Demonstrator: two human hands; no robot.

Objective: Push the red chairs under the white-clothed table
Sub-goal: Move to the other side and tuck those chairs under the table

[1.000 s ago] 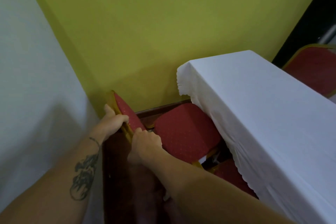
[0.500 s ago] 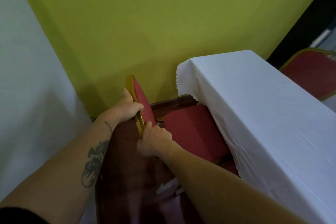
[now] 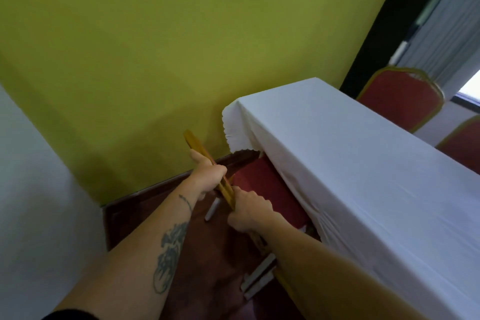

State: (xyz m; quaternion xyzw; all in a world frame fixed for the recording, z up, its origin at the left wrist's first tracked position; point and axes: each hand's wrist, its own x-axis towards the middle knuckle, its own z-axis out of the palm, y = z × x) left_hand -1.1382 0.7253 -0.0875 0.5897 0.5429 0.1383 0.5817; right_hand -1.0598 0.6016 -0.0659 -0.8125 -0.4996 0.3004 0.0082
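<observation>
A red chair with a gold frame stands at the near corner of the white-clothed table (image 3: 363, 169). I see its backrest (image 3: 197, 145) edge-on and its red seat (image 3: 262, 189) partly under the hanging cloth. My left hand (image 3: 207, 174) grips the backrest's gold edge higher up. My right hand (image 3: 249, 212) grips the same edge lower down, close to the seat. Both hands are shut on the frame. The chair's legs are hidden.
A yellow-green wall stands straight ahead and a white wall on the left, meeting at a corner. The floor (image 3: 207, 267) is dark red. Two more red chairs (image 3: 400, 99) stand beyond the table's far side. Pale strips (image 3: 259, 278) lie on the floor by the table.
The chair has moved toward the table, its seat further under the cloth. Both hands went with the backrest, which now shows edge-on. The view has tilted up and widened.
</observation>
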